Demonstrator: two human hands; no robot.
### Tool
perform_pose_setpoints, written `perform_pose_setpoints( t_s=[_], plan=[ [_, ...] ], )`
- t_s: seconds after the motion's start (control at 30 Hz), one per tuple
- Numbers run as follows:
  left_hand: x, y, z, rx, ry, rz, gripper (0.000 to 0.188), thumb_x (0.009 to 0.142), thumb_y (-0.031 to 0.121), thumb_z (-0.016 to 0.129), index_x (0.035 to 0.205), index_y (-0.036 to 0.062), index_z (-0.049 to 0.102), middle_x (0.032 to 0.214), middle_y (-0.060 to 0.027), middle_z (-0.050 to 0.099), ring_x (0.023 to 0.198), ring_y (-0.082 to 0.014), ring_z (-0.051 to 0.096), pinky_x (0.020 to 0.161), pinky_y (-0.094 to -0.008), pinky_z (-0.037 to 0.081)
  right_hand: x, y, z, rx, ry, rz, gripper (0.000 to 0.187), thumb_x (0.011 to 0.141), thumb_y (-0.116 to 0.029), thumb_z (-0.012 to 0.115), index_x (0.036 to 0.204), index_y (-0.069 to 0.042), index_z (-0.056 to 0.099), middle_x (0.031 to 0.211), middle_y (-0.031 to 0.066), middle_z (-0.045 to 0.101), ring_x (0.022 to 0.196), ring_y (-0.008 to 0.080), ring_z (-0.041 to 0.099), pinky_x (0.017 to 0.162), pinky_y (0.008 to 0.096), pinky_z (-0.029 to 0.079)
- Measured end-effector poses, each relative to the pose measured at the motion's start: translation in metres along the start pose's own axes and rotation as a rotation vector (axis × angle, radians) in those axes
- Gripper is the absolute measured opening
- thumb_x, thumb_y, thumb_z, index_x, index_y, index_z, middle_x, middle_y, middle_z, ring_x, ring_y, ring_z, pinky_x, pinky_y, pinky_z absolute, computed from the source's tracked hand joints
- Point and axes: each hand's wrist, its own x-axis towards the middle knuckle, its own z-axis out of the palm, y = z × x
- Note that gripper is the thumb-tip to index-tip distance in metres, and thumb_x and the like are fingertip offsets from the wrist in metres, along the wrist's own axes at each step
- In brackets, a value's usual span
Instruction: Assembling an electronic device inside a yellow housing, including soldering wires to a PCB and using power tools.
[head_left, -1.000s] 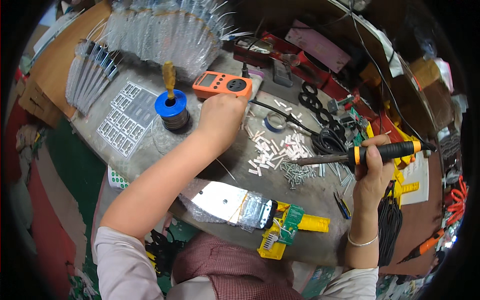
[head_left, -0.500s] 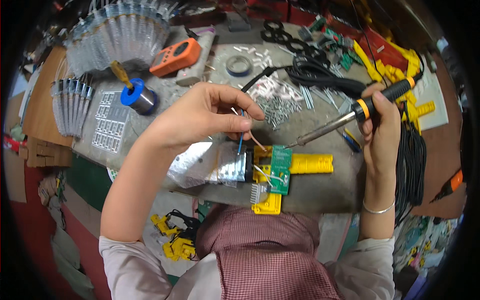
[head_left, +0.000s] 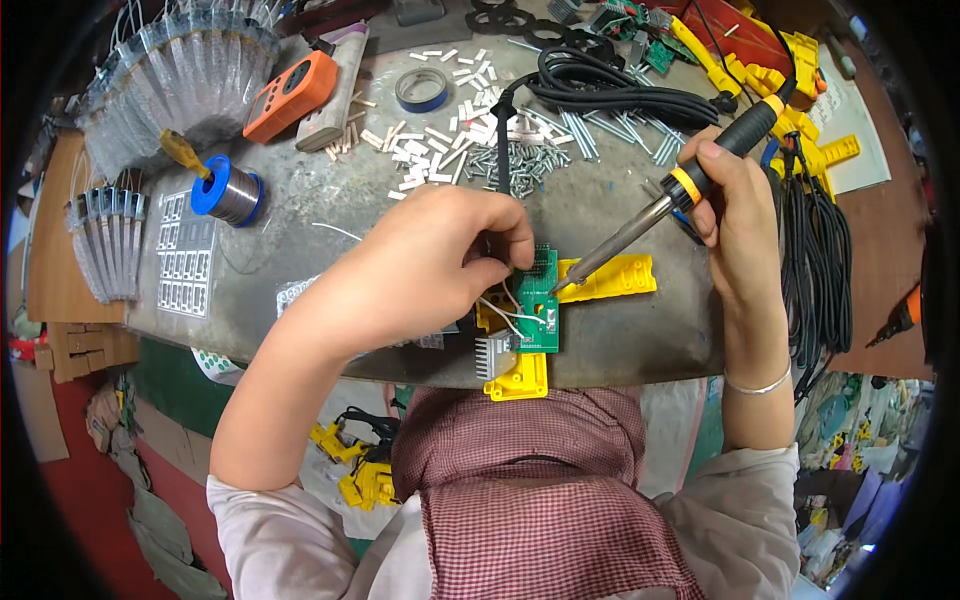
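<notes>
On worn metal bench | right hand [head_left: 735,215] grip clenched on rubber-handled soldering iron [head_left: 690,185] | left hand [head_left: 430,265] grip pinching green circuit board [head_left: 540,300]

- There is one view, from the camera on my head, and it looks steeply down onto my workbench [head_left: 300,215].
- It sits close: my left hand [head_left: 420,265] and right hand [head_left: 735,205] fill the middle, and my forearms enter from the lower edge.
- My checked clothing [head_left: 540,500] lies directly below the lens.
- The fisheye bends the bench edge and darkens the corners.
</notes>
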Motion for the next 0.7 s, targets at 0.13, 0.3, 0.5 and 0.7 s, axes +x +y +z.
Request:
perform_pose_setpoints(
  t_s=[0.13,0.3,0.5,0.7],
  plan=[
    [0.005,-0.002,0.001,0.084,-0.006,0.034,0.014,0.073,-0.006,0.065,0.087,-0.0021,0.064,0.080,-0.0097,0.067,0.073,-0.0203,0.064,0.070,-0.0314,0.050,-0.006,0.003,0.009,0.008,0.000,0.042,0.027,0.091,-0.031,0.057,0.089,-0.005,0.059,0.064,-0.0030,0.048,0.048,0.0013,0.038,0.042,0.0185,0.026],
    [0.006,-0.009,0.001,0.066,-0.018,0.057,0.015,0.073,-0.005,0.065,0.087,-0.0017,0.064,0.081,-0.0107,0.068,0.076,-0.0226,0.066,0.071,-0.0326,0.051,-0.007,0.012,0.012,0.012,-0.051,0.074,0.027,0.092,-0.032,0.057,0.090,-0.005,0.058,0.065,-0.0028,0.048,0.049,0.0009,0.037,0.042,0.0177,0.025],
    [0.007,-0.010,0.001,0.105,-0.006,0.100,0.015,0.073,-0.005,0.065,0.087,-0.0010,0.064,0.082,-0.0122,0.068,0.079,-0.0274,0.066,0.073,-0.0346,0.051,-0.012,0.013,0.017,0.039,-0.008,0.057,0.025,0.093,-0.030,0.056,0.091,-0.005,0.058,0.067,-0.0028,0.049,0.049,0.0007,0.037,0.042,0.0174,0.026],
    [0.008,-0.013,0.001,0.121,-0.004,0.108,0.014,0.073,-0.003,0.065,0.087,0.0000,0.064,0.082,-0.0128,0.067,0.080,-0.0288,0.066,0.072,-0.0351,0.051,-0.012,0.013,0.015,0.071,-0.023,0.063,0.023,0.093,-0.028,0.056,0.092,-0.005,0.058,0.067,-0.0024,0.051,0.049,0.0004,0.039,0.041,0.0167,0.026]
  ],
)
